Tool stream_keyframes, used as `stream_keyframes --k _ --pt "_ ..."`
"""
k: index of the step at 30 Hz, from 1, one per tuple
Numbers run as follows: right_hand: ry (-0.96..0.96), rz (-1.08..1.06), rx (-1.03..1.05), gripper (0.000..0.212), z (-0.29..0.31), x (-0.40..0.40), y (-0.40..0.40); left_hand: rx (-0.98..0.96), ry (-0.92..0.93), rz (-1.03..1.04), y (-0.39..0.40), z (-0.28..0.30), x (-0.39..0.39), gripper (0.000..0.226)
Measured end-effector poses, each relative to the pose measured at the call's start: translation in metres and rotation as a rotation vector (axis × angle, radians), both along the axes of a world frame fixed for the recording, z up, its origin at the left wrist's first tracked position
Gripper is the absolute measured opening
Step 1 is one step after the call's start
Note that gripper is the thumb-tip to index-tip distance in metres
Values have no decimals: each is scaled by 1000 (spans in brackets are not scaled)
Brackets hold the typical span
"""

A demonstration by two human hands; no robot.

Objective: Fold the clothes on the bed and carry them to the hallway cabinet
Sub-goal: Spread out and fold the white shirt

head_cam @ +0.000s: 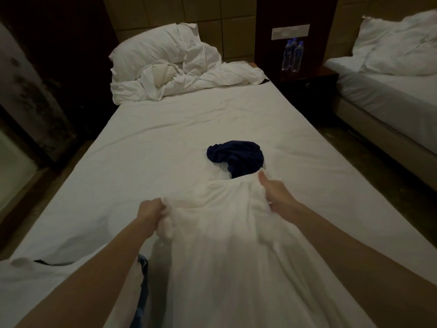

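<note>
Now both hands, left hand (151,210) and right hand (275,192), are gripping a white garment (212,245), maybe a shirt, above the bed (177,138).

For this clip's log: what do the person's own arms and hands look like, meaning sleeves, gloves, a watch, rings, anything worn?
Both forearms are bare all the way to the bottom edge of the frame, with no sleeve showing. The left hand and the right hand wear no gloves. No watch or bracelet shows at either wrist, and no ring is visible, though the fingers are partly buried in white cloth and the room is dim.
</note>
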State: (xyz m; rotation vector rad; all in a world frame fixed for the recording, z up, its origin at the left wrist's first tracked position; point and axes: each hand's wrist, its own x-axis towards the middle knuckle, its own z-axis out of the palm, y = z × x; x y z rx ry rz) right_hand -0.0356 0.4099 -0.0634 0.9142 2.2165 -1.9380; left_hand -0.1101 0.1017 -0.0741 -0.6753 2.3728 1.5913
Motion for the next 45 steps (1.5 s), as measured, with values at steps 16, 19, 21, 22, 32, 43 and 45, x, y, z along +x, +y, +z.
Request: stream_keyframes --k 16,19,21,22,32,43,45 --pt "256 92 355 26 -38 101 31 442 -103 -306 122 24 35 21" --pt "142 198 551 10 -58 135 39 267 -37 -320 112 11 62 18" --pt "41 232 598 17 -70 159 36 -20 10 -398 94 -5 85 19" --pt "-21 253 619 23 -75 173 32 -185 27 -464 83 -13 100 21" --pt "-346 232 831 68 -83 314 -18 -645 -110 -458 10 -68 295 91" --pt "116 137 786 43 -85 387 -61 -444 27 -772 -22 -63 364 55" --pt "102 139 911 44 -83 391 -70 -423 -8 -763 -19 -58 368 46"
